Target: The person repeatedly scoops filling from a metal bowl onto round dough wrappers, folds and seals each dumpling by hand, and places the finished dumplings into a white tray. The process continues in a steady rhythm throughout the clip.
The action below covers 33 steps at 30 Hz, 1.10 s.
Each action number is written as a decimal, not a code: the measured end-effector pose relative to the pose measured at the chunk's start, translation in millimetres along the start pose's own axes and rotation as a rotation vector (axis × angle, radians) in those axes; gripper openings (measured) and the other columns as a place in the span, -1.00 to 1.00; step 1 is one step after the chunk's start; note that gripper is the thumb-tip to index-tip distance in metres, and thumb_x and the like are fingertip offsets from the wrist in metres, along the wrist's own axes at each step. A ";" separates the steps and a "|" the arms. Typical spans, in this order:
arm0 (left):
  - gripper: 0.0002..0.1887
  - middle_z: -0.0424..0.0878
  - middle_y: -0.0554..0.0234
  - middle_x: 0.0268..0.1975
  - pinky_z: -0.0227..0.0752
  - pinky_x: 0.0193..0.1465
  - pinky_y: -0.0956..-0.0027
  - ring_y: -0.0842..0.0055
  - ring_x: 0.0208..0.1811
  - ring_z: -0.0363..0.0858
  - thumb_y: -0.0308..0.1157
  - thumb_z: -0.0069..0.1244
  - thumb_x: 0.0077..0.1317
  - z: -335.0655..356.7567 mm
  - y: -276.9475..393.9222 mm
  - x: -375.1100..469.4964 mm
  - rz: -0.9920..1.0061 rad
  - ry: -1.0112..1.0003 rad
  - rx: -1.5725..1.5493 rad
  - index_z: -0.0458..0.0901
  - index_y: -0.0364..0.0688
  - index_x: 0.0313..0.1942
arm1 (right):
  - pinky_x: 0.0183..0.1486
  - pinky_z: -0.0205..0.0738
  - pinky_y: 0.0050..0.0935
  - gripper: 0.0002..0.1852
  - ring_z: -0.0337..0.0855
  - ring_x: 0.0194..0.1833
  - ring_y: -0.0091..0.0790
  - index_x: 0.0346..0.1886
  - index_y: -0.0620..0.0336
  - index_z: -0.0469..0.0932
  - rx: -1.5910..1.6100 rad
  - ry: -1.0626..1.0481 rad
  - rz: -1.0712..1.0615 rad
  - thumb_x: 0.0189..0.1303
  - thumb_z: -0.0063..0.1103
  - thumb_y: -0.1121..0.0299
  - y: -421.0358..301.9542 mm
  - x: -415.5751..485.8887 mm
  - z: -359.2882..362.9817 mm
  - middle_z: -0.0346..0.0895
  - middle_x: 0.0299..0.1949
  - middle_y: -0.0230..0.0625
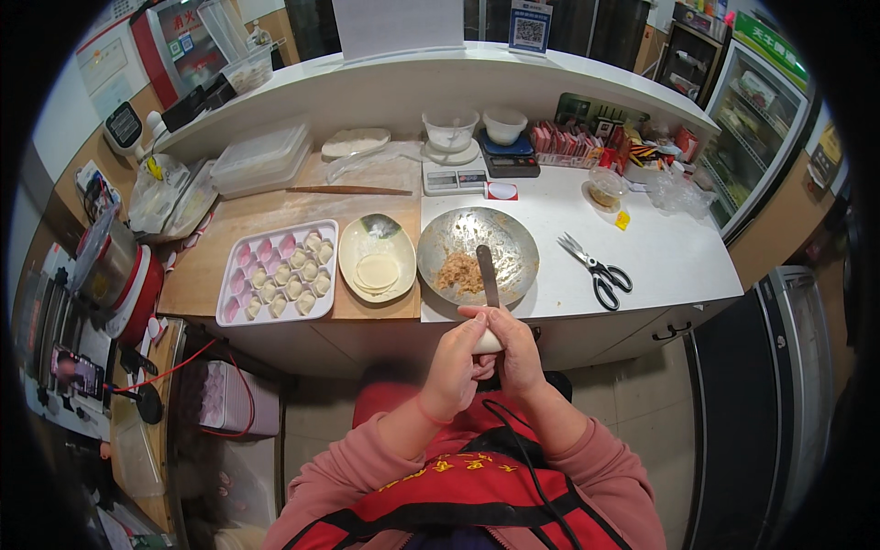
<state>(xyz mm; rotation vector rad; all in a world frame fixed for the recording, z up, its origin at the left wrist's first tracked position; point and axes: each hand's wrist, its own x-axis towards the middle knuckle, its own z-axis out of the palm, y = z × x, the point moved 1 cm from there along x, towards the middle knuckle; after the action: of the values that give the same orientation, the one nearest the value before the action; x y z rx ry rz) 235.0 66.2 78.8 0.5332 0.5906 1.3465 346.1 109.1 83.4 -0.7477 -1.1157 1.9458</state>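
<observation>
My left hand (457,368) and my right hand (515,354) meet in front of the counter edge, their fingers pressed around one pale dumpling (487,342). Just beyond them, a metal bowl (522,258) holds minced filling (459,272), and a flat spreader (487,268) leans in it with its near end by my fingers. Left of the bowl, round dough wrappers (376,273) lie stacked on an oval dish (349,251). Farther left, a compartmented plastic tray (225,292) carries several shaped dumplings (294,287); some compartments at its left show only pink bottoms.
Kitchen scissors (599,271) lie right of the bowl. Behind are a thin wooden rolling pin (350,190), lidded plastic boxes (261,155), a kitchen scale (454,180) and a basket of packets (567,148). A red cable (172,375) hangs at the left.
</observation>
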 end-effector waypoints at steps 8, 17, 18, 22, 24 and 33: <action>-0.67 0.56 0.28 -0.24 0.37 0.04 0.42 0.50 -0.09 0.54 -0.33 -0.25 0.53 -0.4 -5.5 -1.5 0.275 0.186 0.338 0.64 -0.33 -0.14 | 0.08 0.35 -0.52 -0.60 0.41 -0.02 -0.50 -0.03 0.40 0.58 -0.272 -0.051 -0.263 0.47 -0.10 0.20 13.3 7.7 -1.3 0.23 -0.04 -0.37; -0.64 0.55 0.07 -0.11 0.29 0.29 0.30 0.31 0.16 0.48 -0.44 -0.38 0.46 14.5 -6.9 -13.0 0.654 0.220 0.705 0.59 -0.47 -0.14 | 0.25 0.13 -0.28 -0.70 0.25 0.01 -0.21 -0.27 0.23 0.59 -0.614 -0.007 -0.791 0.38 -0.14 0.29 16.8 1.9 20.7 0.61 -0.19 -0.34; -0.64 0.55 0.05 -0.10 0.30 0.29 0.29 0.30 0.16 0.48 -0.44 -0.38 0.45 17.6 -3.9 -16.0 0.693 0.216 0.761 0.59 -0.47 -0.15 | 0.25 0.13 -0.27 -0.70 0.25 0.02 -0.20 -0.26 0.22 0.60 -0.591 -0.008 -0.812 0.36 -0.14 0.28 13.6 -1.3 24.8 0.58 -0.16 -0.31; -0.65 0.57 -0.06 -0.05 0.33 0.25 0.27 0.25 0.13 0.50 -0.45 -0.38 0.41 27.5 4.9 -29.6 0.669 0.214 0.840 0.58 -0.47 -0.20 | 0.28 0.08 -0.21 -0.66 0.25 0.05 -0.16 -0.29 0.19 0.58 -0.490 0.062 -0.645 0.30 -0.17 0.20 3.7 -18.3 39.4 0.49 -0.15 -0.22; -0.63 0.58 0.00 -0.07 0.34 0.23 0.31 0.31 0.07 0.51 -0.41 -0.39 0.45 28.2 10.4 -32.1 0.745 0.133 0.845 0.58 -0.45 -0.21 | 0.28 0.06 -0.21 -0.64 0.25 0.05 -0.15 -0.30 0.19 0.58 -0.490 0.060 -0.656 0.27 -0.17 0.15 -2.1 -21.0 43.0 0.42 -0.12 -0.17; -0.82 0.51 0.29 -0.17 0.39 -0.01 0.54 0.57 -0.13 0.50 -0.32 -0.11 0.49 6.2 -8.7 -18.6 0.728 0.175 1.003 0.43 -0.21 -0.04 | 0.25 0.14 -0.22 -0.71 0.24 0.07 -0.15 -0.25 0.19 0.61 -0.503 0.022 -0.733 0.25 -0.11 0.25 1.5 -20.9 36.8 0.41 -0.08 -0.18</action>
<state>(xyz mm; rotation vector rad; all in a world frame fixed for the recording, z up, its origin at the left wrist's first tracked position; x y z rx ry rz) 243.3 46.4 79.3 1.5617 1.3088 1.7254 328.3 74.9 101.0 -0.4970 -1.6104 1.0524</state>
